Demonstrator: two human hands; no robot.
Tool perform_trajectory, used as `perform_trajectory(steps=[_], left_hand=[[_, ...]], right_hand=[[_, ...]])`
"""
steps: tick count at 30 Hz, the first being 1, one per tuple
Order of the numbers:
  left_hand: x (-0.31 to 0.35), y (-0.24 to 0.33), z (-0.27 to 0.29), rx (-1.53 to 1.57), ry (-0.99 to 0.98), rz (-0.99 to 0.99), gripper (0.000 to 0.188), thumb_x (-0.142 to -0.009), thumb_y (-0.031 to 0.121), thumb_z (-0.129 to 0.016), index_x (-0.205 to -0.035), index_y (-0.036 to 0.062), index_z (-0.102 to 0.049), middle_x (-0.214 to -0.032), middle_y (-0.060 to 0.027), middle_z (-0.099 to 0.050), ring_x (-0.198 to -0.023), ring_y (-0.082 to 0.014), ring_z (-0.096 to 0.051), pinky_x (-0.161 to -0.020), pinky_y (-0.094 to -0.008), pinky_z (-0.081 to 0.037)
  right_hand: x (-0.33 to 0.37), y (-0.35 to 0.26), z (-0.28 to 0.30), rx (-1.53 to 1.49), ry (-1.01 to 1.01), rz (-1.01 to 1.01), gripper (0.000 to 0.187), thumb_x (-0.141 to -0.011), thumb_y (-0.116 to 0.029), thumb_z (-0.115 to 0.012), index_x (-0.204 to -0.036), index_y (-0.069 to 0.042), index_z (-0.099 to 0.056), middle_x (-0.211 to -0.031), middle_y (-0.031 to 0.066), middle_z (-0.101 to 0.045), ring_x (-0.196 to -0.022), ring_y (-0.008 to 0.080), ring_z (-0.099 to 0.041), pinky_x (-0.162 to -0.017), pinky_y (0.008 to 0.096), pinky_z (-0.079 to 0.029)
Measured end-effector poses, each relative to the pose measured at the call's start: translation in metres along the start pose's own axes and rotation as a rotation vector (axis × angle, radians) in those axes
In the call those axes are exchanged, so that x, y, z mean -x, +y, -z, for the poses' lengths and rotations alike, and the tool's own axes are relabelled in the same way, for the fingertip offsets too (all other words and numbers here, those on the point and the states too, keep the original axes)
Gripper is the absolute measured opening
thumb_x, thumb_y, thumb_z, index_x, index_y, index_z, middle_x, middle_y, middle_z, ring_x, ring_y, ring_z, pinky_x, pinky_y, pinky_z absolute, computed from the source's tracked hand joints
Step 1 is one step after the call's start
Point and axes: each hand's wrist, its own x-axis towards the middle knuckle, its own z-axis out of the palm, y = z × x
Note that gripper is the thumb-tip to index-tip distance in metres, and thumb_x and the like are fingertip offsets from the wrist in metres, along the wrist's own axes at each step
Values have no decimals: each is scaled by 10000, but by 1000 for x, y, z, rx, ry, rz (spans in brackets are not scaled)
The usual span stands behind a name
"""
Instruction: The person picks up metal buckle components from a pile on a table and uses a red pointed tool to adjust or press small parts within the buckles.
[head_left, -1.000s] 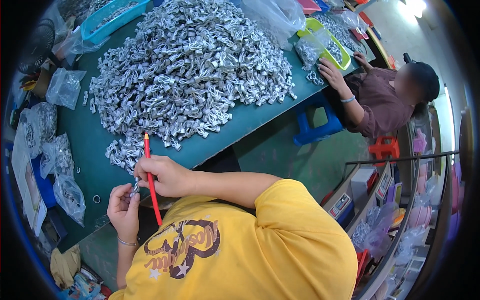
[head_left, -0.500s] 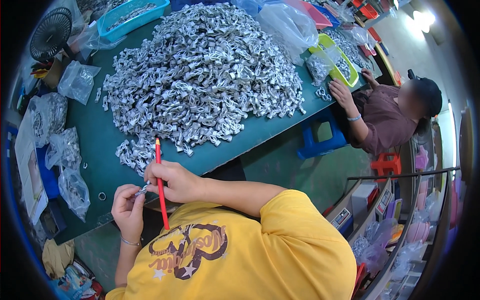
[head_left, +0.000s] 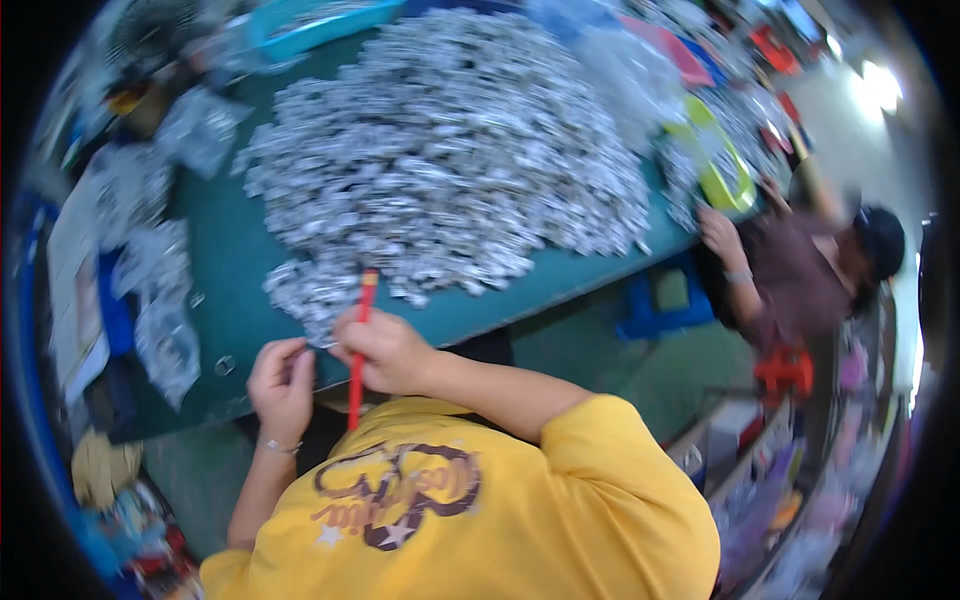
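Note:
My right hand (head_left: 385, 352) is closed round a slim red pencil-like stick (head_left: 357, 385) with a yellowish upper end, and its fingers are at the near edge of a pile. My left hand (head_left: 280, 388) is just left of it, fingers curled with the thumb against them; blur hides anything small in the pinch. Both hands are at the table's near edge. Before them rises a big heap of small silvery-grey looped pieces (head_left: 440, 150), with a smaller cluster (head_left: 300, 292) of the same pieces nearest my hands.
Clear plastic bags (head_left: 165, 340) and a loose ring (head_left: 225, 365) are on the left of the green table (head_left: 225, 270). A turquoise tray (head_left: 270, 40) is at the back. A co-worker (head_left: 800, 275) sits at the right, near a yellow-green tray (head_left: 722, 165) and a blue stool (head_left: 660, 310).
My hands have come apart; the right has moved to the cluster with the red stick. The small piece between them no longer shows. The view has shifted and blurred.

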Motion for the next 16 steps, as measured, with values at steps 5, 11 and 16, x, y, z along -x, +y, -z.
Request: perform_trajectory(steps=[5, 11, 16], left_hand=[[-9, 9, -8, -218, 36, -200, 160, -730, 53, -679, -880, 26, -631, -797, -111, -603, -668, -231, -592, -604, -303, -484], [-14, 14, -9, -172, 4, -274, 229, -752, 57, -656, -970, 12, -600, -808, -110, -559, -698, -236, -572, -609, -310, -465], [-5, 11, -4, -140, -17, -267, 222, -783, 70, -627, -999, 30, -594, -825, -103, -559, -747, -205, -578, -680, -313, -459]], right_hand=[[7, 7, 0, 163, -161, -32, 161, -707, 20, -669, -812, -21, -555, -848, 150, -598, -800, 321, -596, -693, 376, -490], [9, 7, -3, 182, -123, -89, 181, -706, 55, -617, -860, -4, -542, -829, 181, -576, -782, 365, -549, -698, 413, -455], [10, 15, -12, 14, -82, -67, 149, -694, 65, -596, -776, -10, -498, -775, 151, -544, -711, 302, -519, -721, 376, -443]])
